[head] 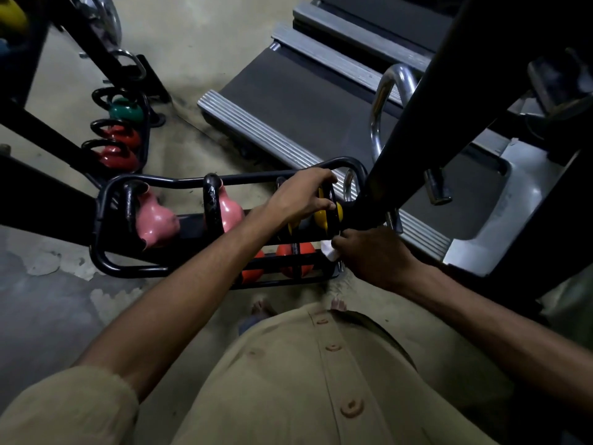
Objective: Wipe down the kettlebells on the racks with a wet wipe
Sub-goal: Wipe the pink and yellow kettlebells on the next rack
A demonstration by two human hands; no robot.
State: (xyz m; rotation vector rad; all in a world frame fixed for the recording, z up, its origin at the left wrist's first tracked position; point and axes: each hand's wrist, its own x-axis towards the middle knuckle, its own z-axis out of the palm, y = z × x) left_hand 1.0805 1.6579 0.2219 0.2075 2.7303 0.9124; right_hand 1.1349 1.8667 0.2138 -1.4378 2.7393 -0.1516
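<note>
view: head-worn | facing: forward, steeply down | range: near, above kettlebell rack (154,180) | views: one

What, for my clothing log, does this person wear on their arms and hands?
The left hand and right hand are bare: no gloves, rings or watch. A beige fabric sleeve ends near the left elbow, matching the beige buttoned shirt; no right sleeve shows.

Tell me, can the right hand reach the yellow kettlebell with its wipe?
Probably yes: the right hand, holding the wet wipe, is just beside the yellow kettlebell with nothing between; the left hand grips its handle above.
</note>
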